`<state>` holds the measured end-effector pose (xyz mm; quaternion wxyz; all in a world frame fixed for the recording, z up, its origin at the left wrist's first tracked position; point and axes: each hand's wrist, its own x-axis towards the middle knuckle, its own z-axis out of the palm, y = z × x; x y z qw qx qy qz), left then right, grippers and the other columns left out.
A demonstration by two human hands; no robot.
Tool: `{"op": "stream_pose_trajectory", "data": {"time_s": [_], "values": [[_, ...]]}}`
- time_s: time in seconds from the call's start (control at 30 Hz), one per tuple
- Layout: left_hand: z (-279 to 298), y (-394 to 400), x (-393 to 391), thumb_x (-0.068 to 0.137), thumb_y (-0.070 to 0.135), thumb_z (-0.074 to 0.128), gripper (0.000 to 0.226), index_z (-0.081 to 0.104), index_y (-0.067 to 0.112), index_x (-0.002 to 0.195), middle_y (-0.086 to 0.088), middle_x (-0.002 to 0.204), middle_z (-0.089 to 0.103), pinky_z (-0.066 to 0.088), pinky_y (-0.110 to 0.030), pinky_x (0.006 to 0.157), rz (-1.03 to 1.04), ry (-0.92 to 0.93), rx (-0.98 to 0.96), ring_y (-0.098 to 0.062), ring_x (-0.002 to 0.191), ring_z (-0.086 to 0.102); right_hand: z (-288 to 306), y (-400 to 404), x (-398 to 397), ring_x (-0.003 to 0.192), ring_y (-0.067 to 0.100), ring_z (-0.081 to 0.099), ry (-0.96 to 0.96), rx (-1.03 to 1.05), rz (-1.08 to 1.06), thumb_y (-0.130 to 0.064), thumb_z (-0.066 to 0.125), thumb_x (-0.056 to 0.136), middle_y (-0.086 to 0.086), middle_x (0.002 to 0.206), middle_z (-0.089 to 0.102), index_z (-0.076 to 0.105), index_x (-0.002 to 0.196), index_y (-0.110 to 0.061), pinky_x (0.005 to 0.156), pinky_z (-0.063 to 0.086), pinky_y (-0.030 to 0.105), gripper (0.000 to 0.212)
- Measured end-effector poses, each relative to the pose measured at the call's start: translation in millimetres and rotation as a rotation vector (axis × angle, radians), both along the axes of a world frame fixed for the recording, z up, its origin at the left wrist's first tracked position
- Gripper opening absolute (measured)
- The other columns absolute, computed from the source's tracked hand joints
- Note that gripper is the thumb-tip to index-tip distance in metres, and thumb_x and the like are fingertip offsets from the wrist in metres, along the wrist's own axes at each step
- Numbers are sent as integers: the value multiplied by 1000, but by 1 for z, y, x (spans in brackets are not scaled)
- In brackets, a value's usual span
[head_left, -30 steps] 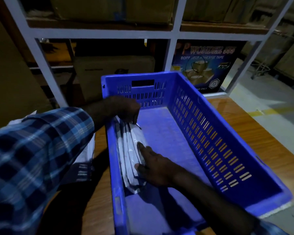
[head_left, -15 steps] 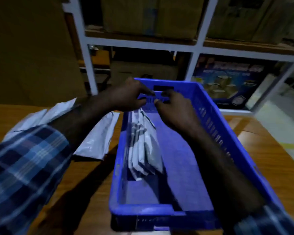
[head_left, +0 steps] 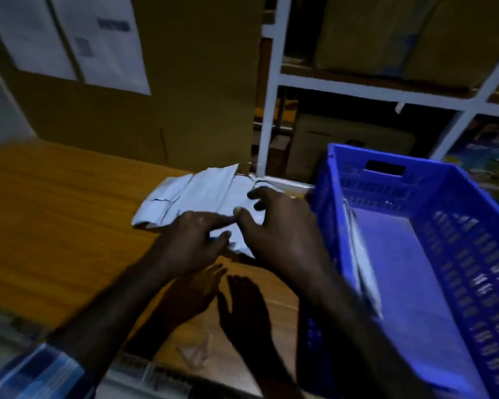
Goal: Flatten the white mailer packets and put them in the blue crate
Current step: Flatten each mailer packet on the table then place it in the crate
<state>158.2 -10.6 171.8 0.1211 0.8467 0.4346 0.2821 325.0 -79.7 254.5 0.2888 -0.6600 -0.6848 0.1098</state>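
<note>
A loose pile of white mailer packets (head_left: 202, 188) lies on the wooden table (head_left: 55, 214), just left of the blue crate (head_left: 386, 158). My left hand (head_left: 193, 243) is at the pile's near edge, thumb and forefinger pinching a packet's corner. Beside it, my right hand (head_left: 280, 231) hovers over the pile with its fingers spread and curled, holding nothing. Both hands cast shadows on the table below them. Inside the crate, several flattened packets (head_left: 363, 263) stand on edge against the left wall. The frame is blurred by motion.
A white metal shelf frame (head_left: 268, 110) with cardboard boxes stands behind the crate. A large cardboard panel with paper sheets (head_left: 98, 38) rises behind the table. A crumpled scrap of clear plastic (head_left: 196, 352) lies near the table's front edge.
Both hands have left the crate and moved left to the pile on the table. The view has swung left, so the crate now sits at the right.
</note>
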Motion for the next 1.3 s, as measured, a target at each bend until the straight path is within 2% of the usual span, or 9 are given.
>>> {"op": "stream_pose_trajectory", "data": {"time_s": [0.1, 0.2, 0.33, 0.47, 0.8, 0.93, 1.1, 1.2, 1.3], "values": [[-46, -6, -60, 85, 35, 54, 38, 68, 28, 119, 8, 115, 71, 53, -30, 86, 55, 17, -62, -9, 103, 66, -34, 13, -46, 109, 17, 64, 6, -112, -26, -50, 55, 95, -3, 123, 67, 58, 132, -26, 90, 47, 30, 44], [-96, -5, -120, 88, 45, 46, 44, 63, 26, 124, -2, 117, 68, 50, -39, 88, 282, 293, -58, -26, 108, 61, -63, 26, -81, 111, 20, 64, 17, -199, -94, -47, 58, 94, 1, 119, 70, 62, 128, -24, 91, 48, 31, 41], [-142, 12, -176, 85, 70, 21, 84, 44, 16, 145, -18, 148, 42, 25, -58, 108, 506, 472, -258, -39, 138, 34, -87, 49, -113, 111, 27, 63, -11, -216, -194, -37, 59, 95, 9, 116, 71, 65, 125, -16, 90, 49, 35, 37], [-157, 31, -199, 80, 78, 3, 94, 6, 23, 157, -9, 164, 0, -3, -53, 118, 514, 421, -317, -26, 150, -3, -103, 90, -130, 117, 32, 56, -91, -121, -244, -37, 59, 94, 15, 128, 62, 58, 132, -9, 91, 44, 35, 47], [-166, 39, -202, 85, 77, 15, 92, 31, 16, 152, -14, 160, 18, -1, -54, 115, 534, 390, -210, -29, 149, 14, -165, 177, -150, 146, 46, 13, -279, -210, -344, -46, 53, 97, 35, 157, 12, 24, 151, 3, 118, 18, 49, 77], [-171, 42, -202, 85, 75, 21, 90, 39, 14, 149, -16, 158, 25, 3, -57, 116, 536, 402, -195, -30, 147, 20, -172, 178, -158, 138, 41, 32, -215, -100, -394, -13, 57, 95, 26, 154, 27, 43, 138, 0, 97, 47, 46, 47], [-171, 42, -203, 84, 77, 18, 91, 36, 17, 150, -14, 160, 22, 0, -55, 116, 540, 389, -198, -28, 149, 16, -150, 181, -152, 98, 40, 60, -83, 179, -373, 5, 59, 84, 23, 121, 59, 63, 100, 2, 69, 51, 38, 17], [-163, 41, -203, 83, 75, 5, 91, 24, 21, 154, -7, 162, 16, -7, -48, 118, 536, 283, -224, -22, 150, 9, -120, 161, -144, 101, 25, 66, 106, 403, -319, -4, 66, 87, 11, 116, 69, 69, 103, -6, 79, 48, 26, 16], [-153, 39, -206, 86, 75, 8, 88, 31, 22, 152, -4, 158, 28, 2, -47, 121, 533, -95, -228, -18, 147, 21, -106, 115, -133, 104, -12, 59, 393, 215, -104, -11, 70, 89, -10, 117, 68, 71, 115, -13, 92, 45, 12, 26]]}}
